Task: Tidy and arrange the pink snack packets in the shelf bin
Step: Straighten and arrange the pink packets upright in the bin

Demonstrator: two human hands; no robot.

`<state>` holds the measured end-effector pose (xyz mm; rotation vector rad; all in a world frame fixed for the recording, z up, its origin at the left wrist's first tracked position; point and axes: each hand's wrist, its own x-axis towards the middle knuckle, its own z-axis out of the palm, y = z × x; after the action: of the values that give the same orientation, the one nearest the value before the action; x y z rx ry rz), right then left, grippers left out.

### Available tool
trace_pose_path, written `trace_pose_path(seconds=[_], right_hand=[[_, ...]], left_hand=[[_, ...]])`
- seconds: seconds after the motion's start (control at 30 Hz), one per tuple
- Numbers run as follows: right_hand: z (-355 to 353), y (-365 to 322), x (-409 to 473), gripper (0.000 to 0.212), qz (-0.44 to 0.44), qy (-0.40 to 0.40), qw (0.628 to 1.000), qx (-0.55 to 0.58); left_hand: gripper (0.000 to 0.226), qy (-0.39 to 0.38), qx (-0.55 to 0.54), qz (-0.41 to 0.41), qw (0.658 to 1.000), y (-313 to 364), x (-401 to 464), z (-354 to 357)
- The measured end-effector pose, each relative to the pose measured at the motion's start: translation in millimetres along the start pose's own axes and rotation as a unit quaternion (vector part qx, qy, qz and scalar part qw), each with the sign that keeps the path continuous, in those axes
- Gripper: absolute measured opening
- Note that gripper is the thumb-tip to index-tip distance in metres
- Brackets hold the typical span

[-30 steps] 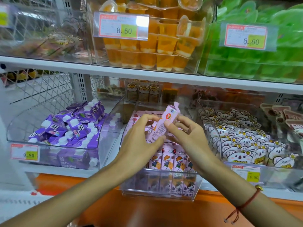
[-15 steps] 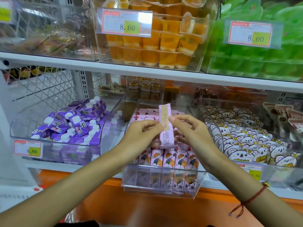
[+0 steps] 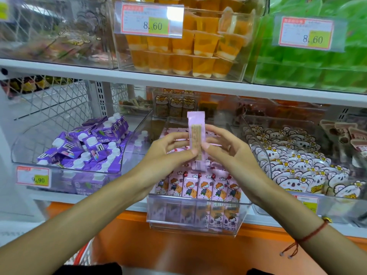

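Pink snack packet: upright, pinched between left hand and right hand above clear bin of cartoon-printed packets. Left-side tag reads 9.90.

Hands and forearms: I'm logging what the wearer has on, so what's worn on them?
Both forearms are bare, with no sleeves or gloves in view. The left hand wears nothing. The right hand has a thin red cord bracelet with a small gold bead and knotted dangling ends at its wrist.
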<state>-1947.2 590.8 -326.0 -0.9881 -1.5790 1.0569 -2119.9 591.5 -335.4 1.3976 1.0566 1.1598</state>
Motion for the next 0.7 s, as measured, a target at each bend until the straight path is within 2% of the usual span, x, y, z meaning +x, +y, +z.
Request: trace_pose_path(seconds=[0.17, 0.4, 0.57, 0.63, 0.7], right_hand=[[-2.9, 1.1, -1.8, 0.035, -0.063, -0.024, 0.998, 0.009], [-2.2, 3.0, -1.5, 0.035, -0.081, -0.012, 0.997, -0.002], [0.1, 3.7, -2.5, 0.065, -0.087, -0.017, 0.996, -0.032], [3.6, 3.3, -3.7, 0.060, -0.100, -0.015, 0.994, -0.048], [5.8, 2.2, -4.4, 0.043, -0.124, 0.004, 0.990, -0.064]], left_hand=[[0.037, -0.007, 0.020, 0.111, 0.994, 0.4, -0.8, -4.7], [0.037, -0.012, 0.041, 0.144, 0.989, -1.0, -1.1, -4.1], [0.042, 0.039, -0.016, 0.140, 0.989, 2.2, -1.2, 0.6], [0.043, 0.066, -0.042, 0.138, 0.987, 4.2, -1.9, 3.2], [0.043, 0.072, -0.048, 0.118, 0.989, 4.4, -3.2, 4.9]])
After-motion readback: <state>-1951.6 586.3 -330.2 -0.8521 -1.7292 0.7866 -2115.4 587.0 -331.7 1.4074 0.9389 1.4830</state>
